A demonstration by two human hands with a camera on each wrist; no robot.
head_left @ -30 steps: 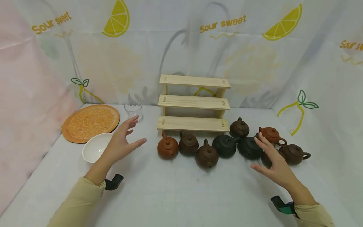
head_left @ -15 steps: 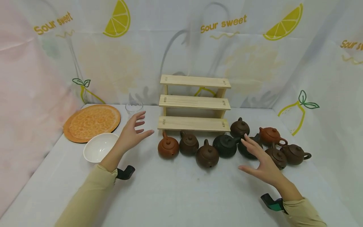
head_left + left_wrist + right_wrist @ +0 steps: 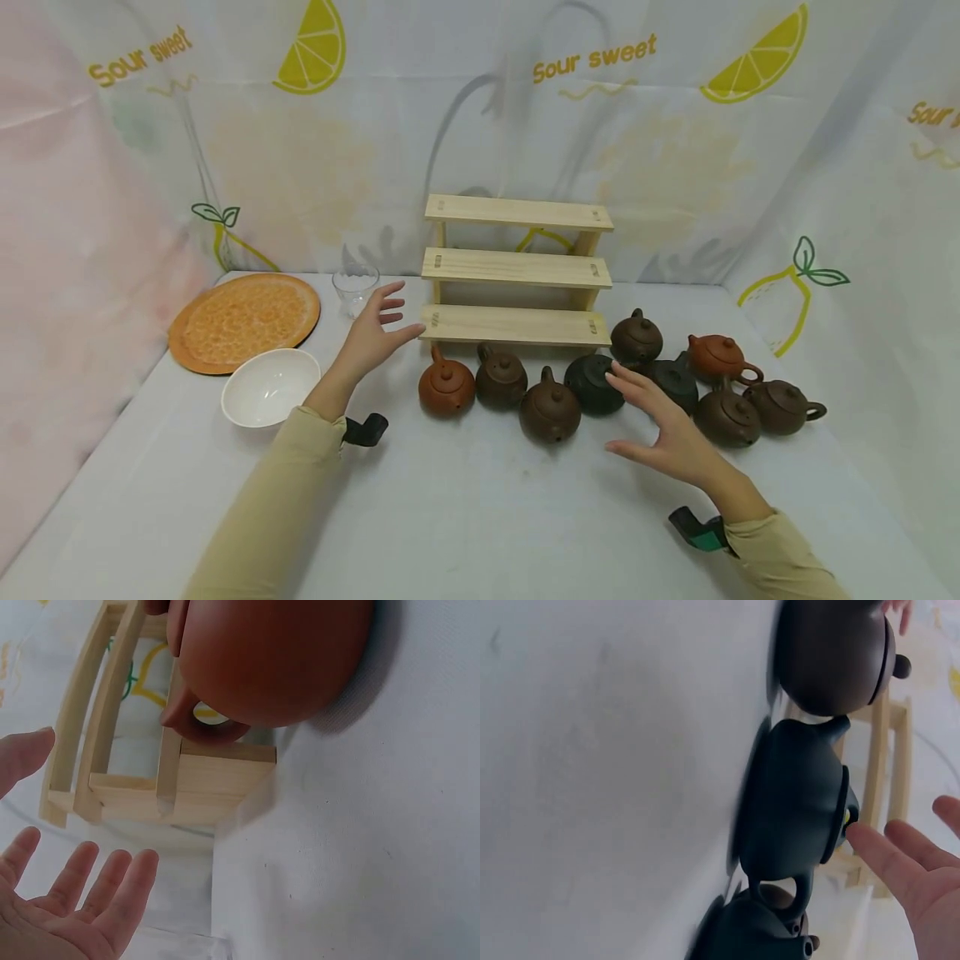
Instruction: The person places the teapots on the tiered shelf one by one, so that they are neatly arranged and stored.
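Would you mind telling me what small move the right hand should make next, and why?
Probably lower the right hand a little and curl its fingers round the dark green teapot. The hand is open with straight fingers, and in the right wrist view a fingertip is right by the pot's lid, so a grip seems the nearest step.

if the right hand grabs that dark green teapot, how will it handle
The dark green teapot looks like clay, so probably stiff, weighty for its size and breakable. Its round lid may slip off if tilted. Its squat body should sit steady, unlikely to roll.
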